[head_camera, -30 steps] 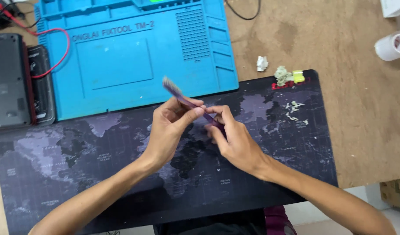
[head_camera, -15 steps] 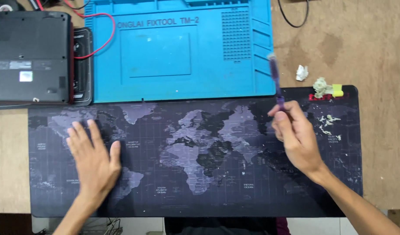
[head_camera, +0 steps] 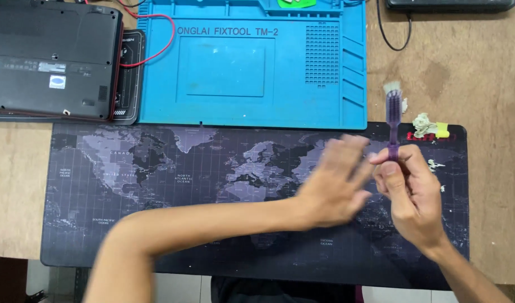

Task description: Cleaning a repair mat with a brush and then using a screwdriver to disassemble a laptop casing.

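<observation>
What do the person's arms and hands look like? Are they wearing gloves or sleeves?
No gloves and no sleeves show. The left hand and right hand are bare, and both forearms are uncovered as far as the picture reaches. I see no watch, ring or bracelet, though the left hand is blurred.

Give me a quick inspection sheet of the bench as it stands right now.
Surface: dark world-map desk mat on a wooden table.
Job's things: purple toothbrush, bristles up.
Clutter: crumpled paper scraps with a yellow bit, white crumbs on the mat.
Hands: right hand grips the toothbrush handle; left hand open, blurred, beside it.
Cables: red wire over the blue repair mat; black cable on the table.
Surroundings: overturned black laptop, far left.
</observation>
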